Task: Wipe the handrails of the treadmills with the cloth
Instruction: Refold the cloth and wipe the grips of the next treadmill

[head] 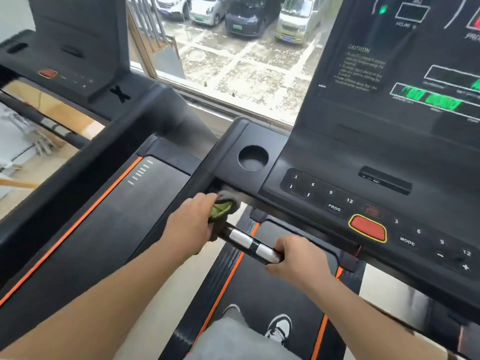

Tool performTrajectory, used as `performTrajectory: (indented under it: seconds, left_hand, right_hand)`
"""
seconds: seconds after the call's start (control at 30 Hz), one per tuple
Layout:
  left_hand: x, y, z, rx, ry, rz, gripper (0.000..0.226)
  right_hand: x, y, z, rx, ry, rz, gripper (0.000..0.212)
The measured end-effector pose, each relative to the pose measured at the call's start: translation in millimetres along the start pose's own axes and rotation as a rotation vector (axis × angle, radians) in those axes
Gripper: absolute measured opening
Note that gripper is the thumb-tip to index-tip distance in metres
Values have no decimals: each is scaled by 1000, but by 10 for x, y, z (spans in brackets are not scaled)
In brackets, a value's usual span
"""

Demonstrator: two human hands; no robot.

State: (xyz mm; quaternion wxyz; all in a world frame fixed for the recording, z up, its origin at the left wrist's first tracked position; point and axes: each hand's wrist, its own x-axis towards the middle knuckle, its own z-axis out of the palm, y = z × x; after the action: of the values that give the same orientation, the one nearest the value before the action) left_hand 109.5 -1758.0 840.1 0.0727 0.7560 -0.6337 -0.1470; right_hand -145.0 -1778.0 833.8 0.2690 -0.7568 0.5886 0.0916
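From the head camera, looking down over the console (337, 162): the person stands on the belt (272, 294) of the right-hand treadmill, shoes (279, 327) showing at six o'clock. The short handrail (249, 242), black with two silvery sensor plates (241, 237), juts from beneath the console toward five o'clock, just below the middle of the view. The left hand (192, 222) comes in from seven o'clock, its grip clenched round the cloth (223, 206), a green and grey wad pressed onto the handrail's root, right where the bar meets the console's underside; the cloth is blurred, so I can't say how it is folded. The right hand (298, 258) comes from five o'clock, its grip wrapped round the free end of the same bar, bare, with no cloth in it. The sensor plates show between the two hands. A cup holder (253, 157) sits at twelve o'clock from the cloth, and the red stop button (367, 228) at three o'clock from it, with numbered keys (331, 192) either side. A second treadmill (91, 203) lies at nine o'clock.

What I'd worry about: the display (428, 100) shows green figures, so the machine looks powered, and a stroke that runs wide toward the keys could set the belt going under the feet. The cloth could also snag in the gap beneath the console. And the end beneath the right grip would go unwiped unless that hand shifts
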Motion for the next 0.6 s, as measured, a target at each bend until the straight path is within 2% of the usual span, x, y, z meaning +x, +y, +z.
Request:
performTrajectory:
  seconds: [0.07, 0.13, 0.2, 0.27, 0.3, 0.37, 0.43, 0.5, 0.53, 0.6]
  left_hand:
    - [43, 109, 21, -110, 97, -125, 32]
    - [-96, 290, 142, -272, 76, -139, 34]
    - [-303, 369, 212, -307, -63, 40, 44]
    - [-322, 245, 167, -223, -188, 267, 53]
    - [-223, 151, 97, -174, -211, 306, 54]
    - [24, -13, -18, -139, -157, 228, 43]
    - [210, -69, -102, -132, -50, 64, 26]
    - [208, 35, -81, -188, -43, -27, 20]
    - [138, 109, -22, -214, -52, -25, 22]
    - [-52, 253, 111, -190, -87, 103, 32]
  right_hand:
    - [-24, -24, 0, -4, 5, 22, 22]
    - [-45, -42, 11, 7, 5, 46, 21]
    - [-66, -70, 19, 16, 5, 71, 26]
    - [-86, -108, 16, 9, 8, 95, 31]
    - [-89, -123, 12, 3, 15, 102, 30]
    - [-101, -154, 19, 11, 40, 120, 25]
    - [-118, -171, 42, 27, 59, 147, 20]
    - [-147, -183, 74, 28, 76, 165, 19]
    - [-147, -188, 94, 32, 90, 169, 19]
    - [-130, -198, 131, 22, 113, 173, 18]
